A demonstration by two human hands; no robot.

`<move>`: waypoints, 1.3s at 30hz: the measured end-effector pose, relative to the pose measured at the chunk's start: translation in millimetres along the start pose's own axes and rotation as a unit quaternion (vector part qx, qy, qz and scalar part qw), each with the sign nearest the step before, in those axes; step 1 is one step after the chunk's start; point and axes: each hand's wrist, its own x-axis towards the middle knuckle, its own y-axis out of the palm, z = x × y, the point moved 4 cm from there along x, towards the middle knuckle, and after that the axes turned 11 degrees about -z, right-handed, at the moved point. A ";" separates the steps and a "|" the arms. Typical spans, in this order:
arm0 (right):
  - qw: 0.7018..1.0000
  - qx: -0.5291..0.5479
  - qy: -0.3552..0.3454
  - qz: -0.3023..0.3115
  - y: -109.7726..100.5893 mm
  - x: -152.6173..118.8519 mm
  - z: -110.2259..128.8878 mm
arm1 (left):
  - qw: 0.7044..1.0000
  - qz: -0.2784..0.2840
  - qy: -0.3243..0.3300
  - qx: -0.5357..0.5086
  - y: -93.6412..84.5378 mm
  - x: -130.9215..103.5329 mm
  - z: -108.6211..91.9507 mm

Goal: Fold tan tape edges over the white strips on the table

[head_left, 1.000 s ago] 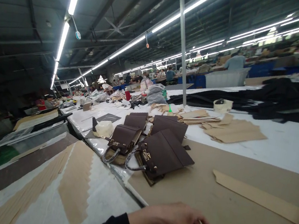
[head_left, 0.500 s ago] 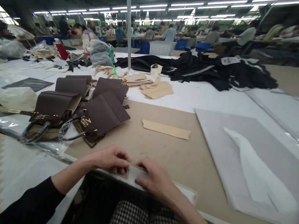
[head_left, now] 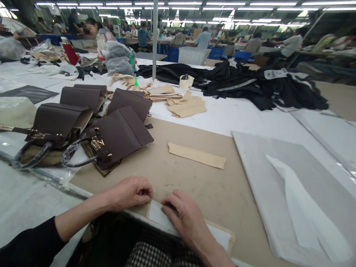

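Observation:
A white strip with tan edges (head_left: 220,235) lies along the near edge of the tan board. My left hand (head_left: 131,194) is at the strip's left end, fingertips pinched together on its edge. Over the strip's middle rests my right hand (head_left: 182,212), fingers bent and slightly apart, touching its surface; nothing shows gripped in it. Farther back on the board lies a flat tan piece (head_left: 196,155). Left of it, several dark brown handbags (head_left: 120,136) with wrapped handles are grouped together.
Tan board (head_left: 159,171) reaches under both hands. At the right lies a grey sheet (head_left: 258,181) with a white piece (head_left: 304,206) on it. Farther back are tan pieces (head_left: 187,106), black fabric (head_left: 248,84) and a pole (head_left: 154,23). People sit in the background.
My left hand has drawn its fingers closer together at the strip's end, and my right hand has shifted slightly, showing more of the white strip between them. The camera view has shifted a little.

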 end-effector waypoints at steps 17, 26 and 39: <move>0.970 -0.142 -0.194 0.024 1.0 -14.7 13.3 | 0.932 0.013 0.204 0.301 6.5 -30.1 -9.8; 0.961 -0.154 -0.220 0.058 -16.6 -26.5 0.9 | 0.890 0.001 0.247 0.384 19.8 -45.1 -13.4; 0.955 -0.182 -0.232 0.035 -44.4 -51.5 -16.6 | 0.919 -0.156 0.220 0.289 34.9 -40.0 -24.7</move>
